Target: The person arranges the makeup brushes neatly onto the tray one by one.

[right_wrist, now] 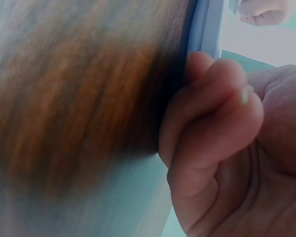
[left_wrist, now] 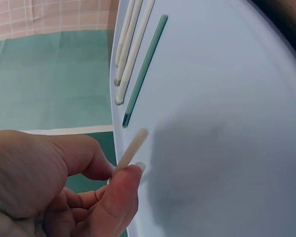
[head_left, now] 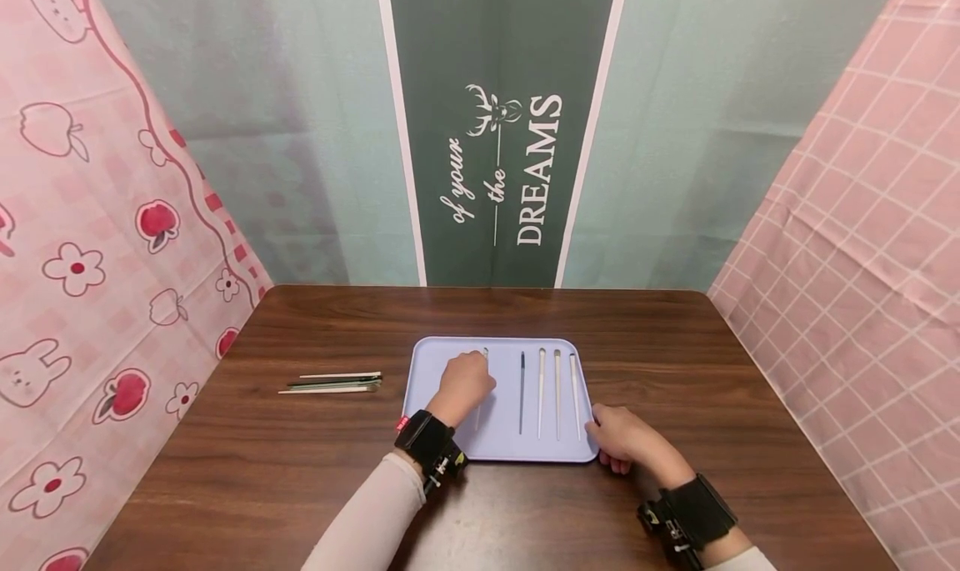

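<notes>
My left hand (head_left: 463, 383) is over the left half of a pale lavender tray (head_left: 502, 448). Between thumb and fingertips it pinches a slim brush with a pale handle (left_wrist: 133, 148), partly hidden by the hand in the head view. To its right on the tray, several slim brushes lie side by side: a dark green one (head_left: 522, 394) nearest the hand, then pale ones, such as the white brush (head_left: 541, 394). At the tray's front right corner, my right hand (head_left: 621, 434) grips the rim, its fingers curled in the right wrist view.
Left of the tray, a small bundle of slim brushes (head_left: 330, 383), pale and dark green, lies on the brown wooden table (head_left: 247, 471). Patterned pink cloth (head_left: 75, 271) hangs on the left, checked pink cloth on the right, and a green curtain (head_left: 495, 262) behind.
</notes>
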A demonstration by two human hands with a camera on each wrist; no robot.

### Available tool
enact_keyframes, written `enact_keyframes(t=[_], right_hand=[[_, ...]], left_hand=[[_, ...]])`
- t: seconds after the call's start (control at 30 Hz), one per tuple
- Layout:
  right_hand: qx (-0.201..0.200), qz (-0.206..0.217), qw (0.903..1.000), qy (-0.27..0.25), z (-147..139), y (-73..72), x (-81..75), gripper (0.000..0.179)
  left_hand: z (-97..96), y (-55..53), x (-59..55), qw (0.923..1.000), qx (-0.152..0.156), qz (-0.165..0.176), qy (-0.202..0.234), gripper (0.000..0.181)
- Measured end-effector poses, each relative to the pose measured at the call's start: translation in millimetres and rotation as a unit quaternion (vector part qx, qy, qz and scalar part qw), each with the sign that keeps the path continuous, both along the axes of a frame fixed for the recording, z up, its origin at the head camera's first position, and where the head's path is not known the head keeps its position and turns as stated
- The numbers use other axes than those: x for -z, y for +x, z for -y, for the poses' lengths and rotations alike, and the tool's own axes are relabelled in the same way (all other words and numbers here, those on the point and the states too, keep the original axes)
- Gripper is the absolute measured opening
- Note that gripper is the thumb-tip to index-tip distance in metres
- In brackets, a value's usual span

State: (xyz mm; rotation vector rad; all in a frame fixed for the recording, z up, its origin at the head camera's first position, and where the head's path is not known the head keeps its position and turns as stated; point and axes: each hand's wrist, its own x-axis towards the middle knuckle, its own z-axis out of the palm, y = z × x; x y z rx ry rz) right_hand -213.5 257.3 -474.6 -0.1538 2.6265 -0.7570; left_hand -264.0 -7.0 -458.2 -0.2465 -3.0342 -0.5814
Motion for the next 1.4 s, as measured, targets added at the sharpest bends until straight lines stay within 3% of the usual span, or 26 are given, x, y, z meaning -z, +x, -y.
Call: enact_keyframes(t=[0.37, 1.17, 1.4], right_hand=[[0.003, 0.007, 1.0, 0.001, 1, -0.2, -2.4, 0.015], [0.005, 0.003, 1.0, -0.004, 1, -1.0, -0.6, 0.017], [0.008, 0.006, 0.9999, -0.008, 0, -1.0, -0.7, 0.017]], left_hand=[[-16.9, -6.0, 10.3, 0.9997, 0.007, 0.01, 0.019, 0.014], [-32.7, -9.1, 16.7, 0.9989, 0.028, 0.004, 0.036, 0.028], [-35.8, -10.7, 17.4, 0.9996, 0.017, 0.01, 0.022, 0.026]])
